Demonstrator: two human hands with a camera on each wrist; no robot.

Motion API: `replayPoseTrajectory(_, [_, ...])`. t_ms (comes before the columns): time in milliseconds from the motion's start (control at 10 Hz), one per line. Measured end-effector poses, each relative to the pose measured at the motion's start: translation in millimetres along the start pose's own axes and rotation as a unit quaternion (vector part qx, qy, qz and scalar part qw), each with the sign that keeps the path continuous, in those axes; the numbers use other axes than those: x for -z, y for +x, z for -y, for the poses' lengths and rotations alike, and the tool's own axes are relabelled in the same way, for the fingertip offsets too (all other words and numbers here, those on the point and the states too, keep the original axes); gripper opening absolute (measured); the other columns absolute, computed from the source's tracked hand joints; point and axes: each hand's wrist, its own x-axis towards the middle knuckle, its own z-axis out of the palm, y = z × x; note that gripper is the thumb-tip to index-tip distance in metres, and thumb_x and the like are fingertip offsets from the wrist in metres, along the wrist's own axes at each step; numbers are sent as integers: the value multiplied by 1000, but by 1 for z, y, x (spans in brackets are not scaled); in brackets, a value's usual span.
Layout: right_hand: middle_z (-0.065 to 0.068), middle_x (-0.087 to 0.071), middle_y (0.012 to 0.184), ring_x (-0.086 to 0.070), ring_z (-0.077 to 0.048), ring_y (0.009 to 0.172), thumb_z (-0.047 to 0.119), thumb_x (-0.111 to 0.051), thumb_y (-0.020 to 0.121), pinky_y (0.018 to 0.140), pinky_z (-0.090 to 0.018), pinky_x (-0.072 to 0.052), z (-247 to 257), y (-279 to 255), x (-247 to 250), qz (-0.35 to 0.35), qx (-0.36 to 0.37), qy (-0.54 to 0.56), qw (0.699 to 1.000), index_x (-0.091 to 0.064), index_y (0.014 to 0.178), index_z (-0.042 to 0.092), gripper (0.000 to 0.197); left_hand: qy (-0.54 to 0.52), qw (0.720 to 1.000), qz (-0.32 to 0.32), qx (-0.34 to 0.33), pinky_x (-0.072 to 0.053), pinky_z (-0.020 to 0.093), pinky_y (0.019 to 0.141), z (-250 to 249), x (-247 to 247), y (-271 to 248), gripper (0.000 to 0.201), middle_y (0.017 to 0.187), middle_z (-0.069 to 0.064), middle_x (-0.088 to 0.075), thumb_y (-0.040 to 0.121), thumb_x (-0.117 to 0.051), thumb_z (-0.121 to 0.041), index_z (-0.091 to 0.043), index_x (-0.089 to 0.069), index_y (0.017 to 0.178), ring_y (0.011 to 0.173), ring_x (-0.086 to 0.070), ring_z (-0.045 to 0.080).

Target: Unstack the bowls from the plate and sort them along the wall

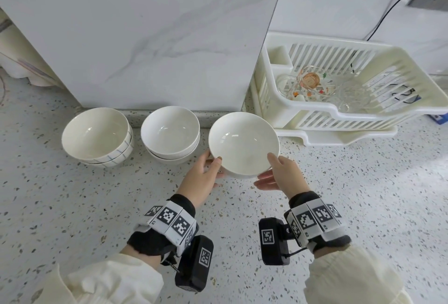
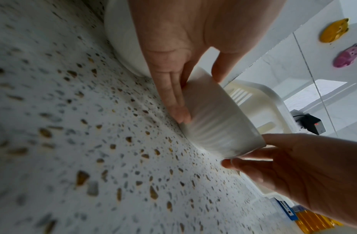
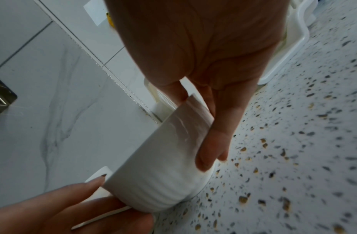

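A white ribbed bowl (image 1: 243,141) sits low over the speckled counter (image 1: 97,206) at the right end of a row along the wall, its mouth tipped slightly toward me. My left hand (image 1: 214,168) pinches its left rim, thumb on the edge and fingers on the outer wall. On the other side my right hand (image 1: 272,170) holds the rim the same way. The wrist views show the bowl (image 2: 219,126) (image 3: 163,166) with its foot at the counter; contact is unclear. Two plain white bowls (image 1: 169,131) are nested in the middle, two blue-striped bowls (image 1: 97,136) at the left.
The marble wall panel (image 1: 145,37) runs right behind the bowls. A cream dish rack (image 1: 339,114) with glassware stands close to the right of the held bowl, on its drip tray. A black cable (image 1: 388,8) hangs behind it. No plate is in view.
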Motion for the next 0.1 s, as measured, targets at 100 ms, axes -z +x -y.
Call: replayPoseTrajectory(100, [-21,-66,88,-66,-27,59,28,-35,96,56,-28,-60,-6,-12,8,18,8,-4,1000,-47,125,3,40,47,999,-12,4,-52,39,90,4,6,-9,39,115,-3,-56,94,-39,-28,-17,-41,131,96,-63,13])
